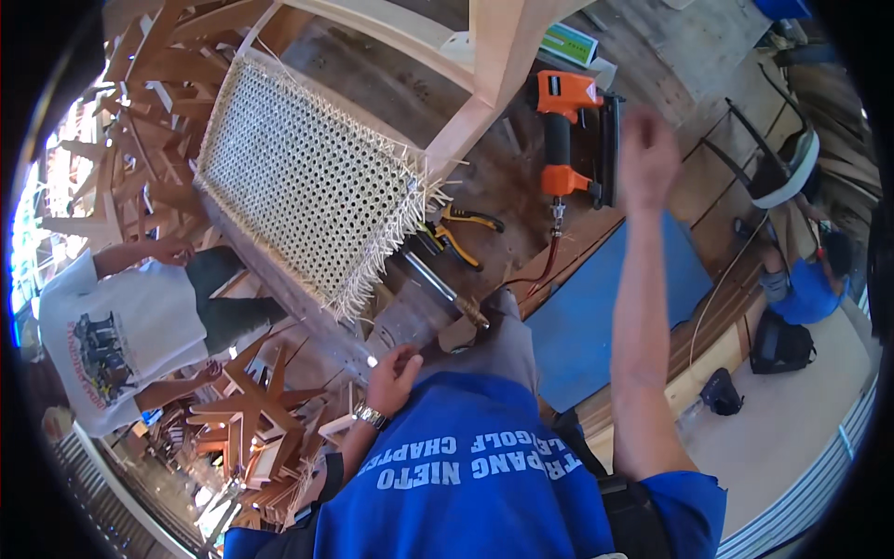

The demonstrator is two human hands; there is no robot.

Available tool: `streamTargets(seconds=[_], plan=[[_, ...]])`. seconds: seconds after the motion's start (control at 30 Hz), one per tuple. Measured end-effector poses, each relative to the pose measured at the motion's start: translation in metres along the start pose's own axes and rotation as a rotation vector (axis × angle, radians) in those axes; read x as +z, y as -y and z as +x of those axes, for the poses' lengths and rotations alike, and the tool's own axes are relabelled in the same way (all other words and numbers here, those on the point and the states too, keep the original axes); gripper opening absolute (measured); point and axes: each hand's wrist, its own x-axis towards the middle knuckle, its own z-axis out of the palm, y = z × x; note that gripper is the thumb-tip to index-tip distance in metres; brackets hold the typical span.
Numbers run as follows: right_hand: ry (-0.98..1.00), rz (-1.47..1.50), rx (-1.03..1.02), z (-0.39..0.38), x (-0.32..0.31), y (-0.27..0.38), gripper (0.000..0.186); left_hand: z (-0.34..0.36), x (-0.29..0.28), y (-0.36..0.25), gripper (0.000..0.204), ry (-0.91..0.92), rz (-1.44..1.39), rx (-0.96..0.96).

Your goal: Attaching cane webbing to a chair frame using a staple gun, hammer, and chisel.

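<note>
My right hand [649, 160] is stretched forward beside an orange and black nail gun [557, 135]; motion blurs its fingers. A hose with a metal fitting leads from the gun's near end. Close to my body, my left hand [395, 378], with a metal watch on its wrist, has its thumb apart from the fingers and nothing visible in it. Ahead of it, a woven cane panel [303, 168] with frayed edges lies on a light wooden frame [466, 130]. By the panel's right corner are yellow and black pliers [456, 233] and a metal rod-like tool [442, 287].
A blue sheet [605, 312] lies right of me. A green and white box [568, 45] stands behind the nail gun. Wooden chair parts [154, 121] are piled at left, near a person in a white shirt [121, 340]. Another person in blue [805, 293] is at far right, near a black bag [780, 343].
</note>
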Motion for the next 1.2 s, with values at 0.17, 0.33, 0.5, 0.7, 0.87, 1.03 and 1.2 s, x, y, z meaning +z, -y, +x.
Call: streamTargets(seconds=[0.17,0.33,0.5,0.7,0.87,1.03,1.2], plan=[[0.27,-0.572,-0.547,-0.073,0.063,0.017,0.02,0.016,-0.006,0.0,0.04,0.048,-0.043,0.051],[0.246,-0.765,-0.629,-0.074,0.114,0.0,0.015,0.025,-0.012,0.003,0.04,0.037,-0.079,0.107],[0.221,-0.622,-0.512,-0.071,0.079,0.017,0.012,0.026,-0.019,0.012,0.033,0.049,-0.087,0.142],[0.168,-0.524,-0.102,0.077,0.002,-0.027,0.021,0.001,-0.03,0.032,0.037,0.01,-0.104,-0.008],[0.383,-0.649,-0.514,0.202,0.001,-0.145,0.024,0.003,-0.032,0.053,0.037,0.035,-0.058,0.005],[-0.051,-0.047,-0.235,0.076,0.009,-0.029,0.035,-0.017,-0.048,0.097,0.034,-0.105,-0.224,-0.127],[0.248,0.247,0.199,-0.143,0.006,0.016,0.029,0.001,-0.119,0.073,0.029,-0.322,-0.393,0.003]])
